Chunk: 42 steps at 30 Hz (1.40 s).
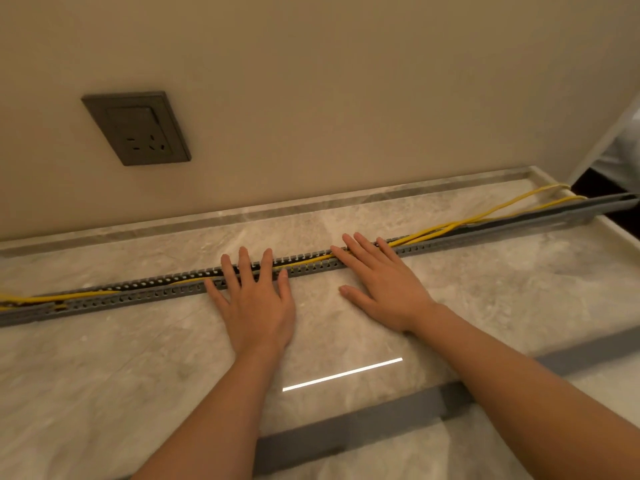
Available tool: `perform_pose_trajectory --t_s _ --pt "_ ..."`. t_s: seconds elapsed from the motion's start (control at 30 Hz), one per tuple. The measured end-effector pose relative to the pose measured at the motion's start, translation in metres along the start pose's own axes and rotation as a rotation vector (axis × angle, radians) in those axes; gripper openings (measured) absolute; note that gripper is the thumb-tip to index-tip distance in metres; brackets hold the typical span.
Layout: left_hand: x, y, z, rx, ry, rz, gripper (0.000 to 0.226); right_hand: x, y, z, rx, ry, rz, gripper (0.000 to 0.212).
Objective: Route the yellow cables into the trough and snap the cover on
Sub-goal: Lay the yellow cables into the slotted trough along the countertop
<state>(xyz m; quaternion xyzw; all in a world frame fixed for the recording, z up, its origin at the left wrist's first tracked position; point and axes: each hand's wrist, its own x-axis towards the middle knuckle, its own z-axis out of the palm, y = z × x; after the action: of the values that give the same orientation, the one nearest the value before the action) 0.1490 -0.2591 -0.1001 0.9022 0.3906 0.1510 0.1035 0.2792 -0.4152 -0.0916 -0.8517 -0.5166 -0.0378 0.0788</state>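
Note:
A long grey slotted trough (145,294) lies across the marble counter from far left to far right. Yellow cables (450,226) run along it: inside it at the middle and left, rising out above it towards the right end. My left hand (254,299) lies flat with straight fingers across the trough's middle. My right hand (377,282) lies flat beside it, its fingertips on the trough and cables, thumb on the counter. A grey cover strip (363,424) lies on the counter near me, under my forearms.
The marble counter (104,375) meets a beige wall with a dark socket plate (138,128) at the upper left. The counter's right edge (616,230) drops off beside the trough's end. A bright light reflection (343,374) shows on the marble.

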Motion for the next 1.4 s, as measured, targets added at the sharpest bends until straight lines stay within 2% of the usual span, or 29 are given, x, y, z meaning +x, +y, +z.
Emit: perform_pose_trajectory --t_s 0.23,0.4,0.5,0.6,0.73,0.83,1.0,1.17,1.3,1.4 --pt "-0.003 0.001 -0.003 0.062 -0.012 0.057 0.053 -0.011 -0.004 -0.014 0.079 -0.036 0.066 0.056" --pt "-0.002 0.012 -0.007 0.186 -0.035 0.298 0.055 -0.022 0.023 -0.029 0.127 -0.092 0.132 0.055" --pt "-0.001 0.039 -0.005 0.140 -0.098 0.394 0.054 -0.029 0.042 -0.035 0.137 -0.099 0.173 0.055" --pt "-0.005 0.078 0.002 0.051 -0.150 0.408 0.056 -0.033 0.060 -0.038 0.139 -0.091 0.187 0.055" --pt "-0.012 0.129 0.021 0.051 -0.109 0.419 0.060 -0.039 0.099 -0.044 0.128 -0.082 0.173 0.054" --pt "-0.016 0.157 0.037 0.037 -0.084 0.342 0.063 -0.044 0.133 -0.049 0.138 -0.036 0.158 0.053" --pt "-0.018 0.191 0.060 0.055 -0.018 0.077 0.064 -0.048 0.200 -0.055 0.148 -0.054 0.121 0.050" --pt "-0.017 0.191 0.061 0.054 0.002 0.061 0.060 -0.036 0.245 -0.066 0.123 -0.044 0.080 0.041" --pt "-0.018 0.192 0.059 0.078 -0.004 0.041 0.059 -0.022 0.266 -0.074 -0.003 -0.081 0.037 0.056" --pt "-0.017 0.192 0.059 0.067 -0.013 0.026 0.057 -0.012 0.280 -0.074 -0.010 -0.166 0.091 0.059"
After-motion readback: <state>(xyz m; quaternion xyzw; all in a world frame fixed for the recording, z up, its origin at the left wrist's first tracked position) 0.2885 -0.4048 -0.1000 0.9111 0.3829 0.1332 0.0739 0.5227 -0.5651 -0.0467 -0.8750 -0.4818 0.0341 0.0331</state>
